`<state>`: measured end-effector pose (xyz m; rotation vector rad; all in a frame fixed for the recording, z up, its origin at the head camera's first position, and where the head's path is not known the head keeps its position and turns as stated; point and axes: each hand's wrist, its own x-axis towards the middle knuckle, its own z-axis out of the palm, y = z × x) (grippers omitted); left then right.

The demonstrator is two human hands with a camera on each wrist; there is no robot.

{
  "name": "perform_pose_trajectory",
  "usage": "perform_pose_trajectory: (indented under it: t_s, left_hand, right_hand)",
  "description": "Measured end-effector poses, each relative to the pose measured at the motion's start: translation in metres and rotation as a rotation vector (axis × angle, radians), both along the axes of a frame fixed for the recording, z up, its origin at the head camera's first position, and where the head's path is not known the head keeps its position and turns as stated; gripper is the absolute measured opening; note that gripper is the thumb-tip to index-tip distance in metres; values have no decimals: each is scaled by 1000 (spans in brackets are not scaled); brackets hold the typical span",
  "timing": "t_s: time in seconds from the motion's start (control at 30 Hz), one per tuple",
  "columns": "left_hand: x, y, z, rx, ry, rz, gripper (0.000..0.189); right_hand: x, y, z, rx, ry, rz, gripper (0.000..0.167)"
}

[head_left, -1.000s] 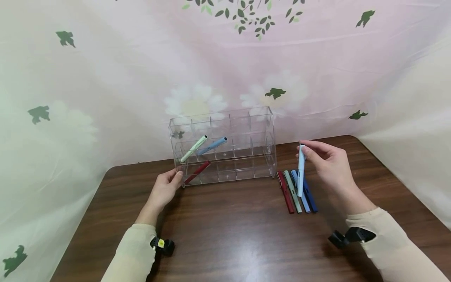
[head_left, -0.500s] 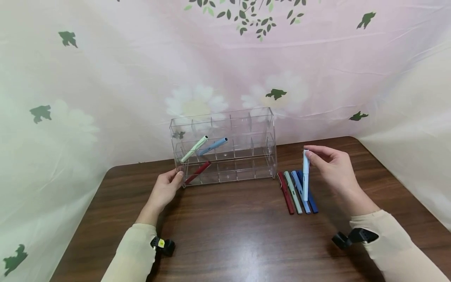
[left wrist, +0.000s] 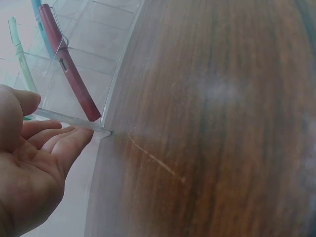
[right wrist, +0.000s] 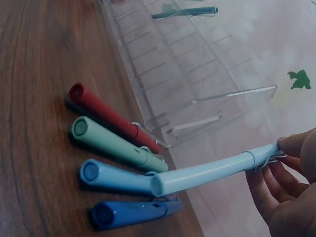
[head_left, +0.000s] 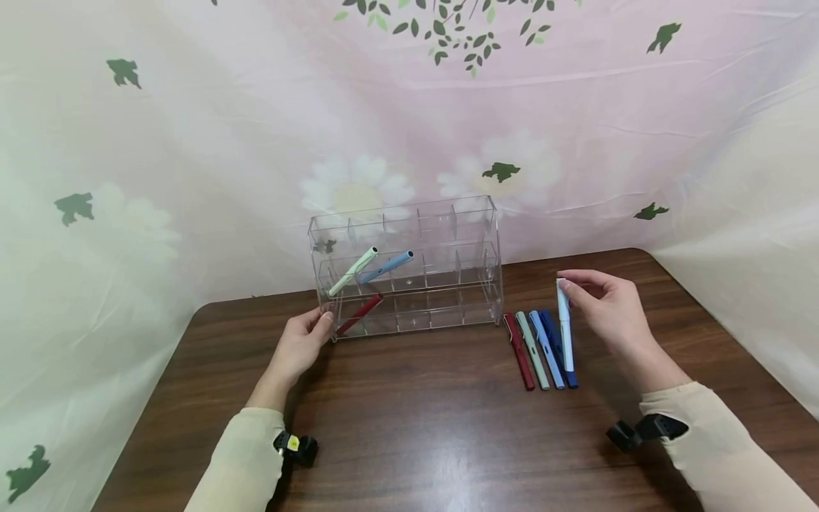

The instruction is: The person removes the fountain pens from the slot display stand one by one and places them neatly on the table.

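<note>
Pale pen [head_left: 566, 326] — in right hand [head_left: 611, 309] (left hand [head_left: 303, 343] apart)

- A dark wood-grain table [head_left: 384, 405] beneath the left hand [head_left: 303, 341] and the right hand [head_left: 608, 309] — shiny between them.
- A pale scratch-like line [left wrist: 157, 160] near the left hand.
- A pinkish-white cloth [head_left: 576, 121] beyond both — printed with leaves [head_left: 480, 39], white flowers [head_left: 355, 190] and green birds [head_left: 650, 211].

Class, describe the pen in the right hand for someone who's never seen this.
On the table, find the right end of the clear rack. By the four pens there, the right hand pinches a pale blue pen. Its neighbours lie flat; only this, the palest blue, is held up.
</note>
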<state>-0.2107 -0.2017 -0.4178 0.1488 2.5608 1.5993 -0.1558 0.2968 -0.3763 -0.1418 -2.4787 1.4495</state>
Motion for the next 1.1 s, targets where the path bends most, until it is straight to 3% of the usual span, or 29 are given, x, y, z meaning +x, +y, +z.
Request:
perform_pose_trajectory:
  t_s: [0.4, 1.1]
  left_hand:
    - [0, 0, 0, -32, 7, 8, 50]
    - [-2, 0, -2, -10, 1, 6, 50]
  right_hand:
    - [-5, 8, -17, 73, 1, 10, 42]
    - [-13, 16, -38, 197, -91, 9, 40]
